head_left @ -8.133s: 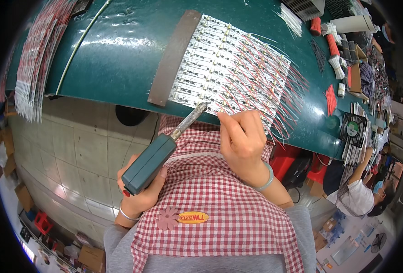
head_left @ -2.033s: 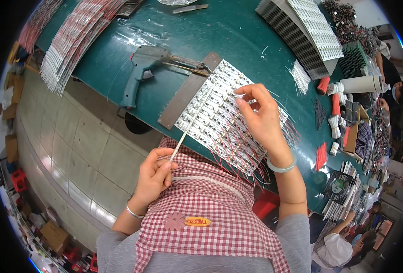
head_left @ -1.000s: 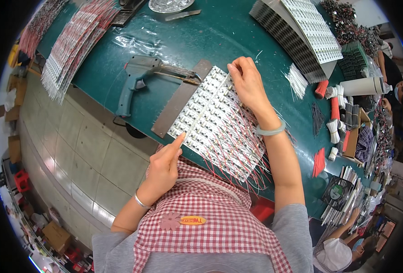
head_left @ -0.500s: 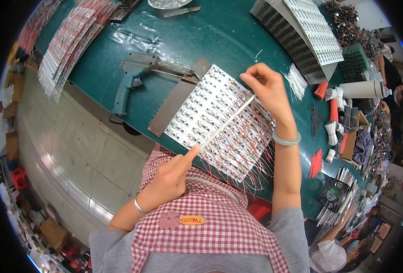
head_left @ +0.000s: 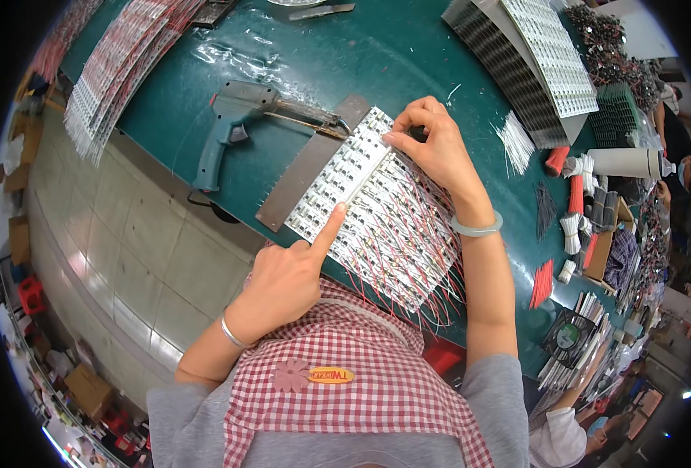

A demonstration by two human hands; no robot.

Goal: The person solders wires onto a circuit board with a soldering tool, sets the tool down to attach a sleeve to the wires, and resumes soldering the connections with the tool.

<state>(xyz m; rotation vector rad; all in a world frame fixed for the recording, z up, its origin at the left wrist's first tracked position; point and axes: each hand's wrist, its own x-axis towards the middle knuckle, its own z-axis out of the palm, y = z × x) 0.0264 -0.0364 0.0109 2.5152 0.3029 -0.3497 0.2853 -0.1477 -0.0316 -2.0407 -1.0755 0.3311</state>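
Observation:
A white circuit-board panel [head_left: 314, 212] lies tilted in front of me, set with rows of small dark parts. Red and white wires [head_left: 408, 253] cover its right part. Across the panel runs a thin pale strip [head_left: 369, 177]. The stretched index finger of my left hand [head_left: 287, 274] presses on the strip's near end, while its other fingers are curled. My right hand [head_left: 440, 152] pinches at the strip's far end, thumb and index finger together. Under the panel's left edge sits a flat brown plate [head_left: 287, 195].
A teal soldering gun [head_left: 232, 129] rests left of the panel, its tip near the brown plate. Stacked panels stand far left [head_left: 127, 70] and far right [head_left: 552, 62]. Cut white wires [head_left: 515, 143], red wires [head_left: 542, 282] and a pale cylinder [head_left: 620, 162] lie at right.
Both hands have moved the strip leftward and away from me over the panel, from among the wires toward the bare rows. The strip now lies lower, against the panel.

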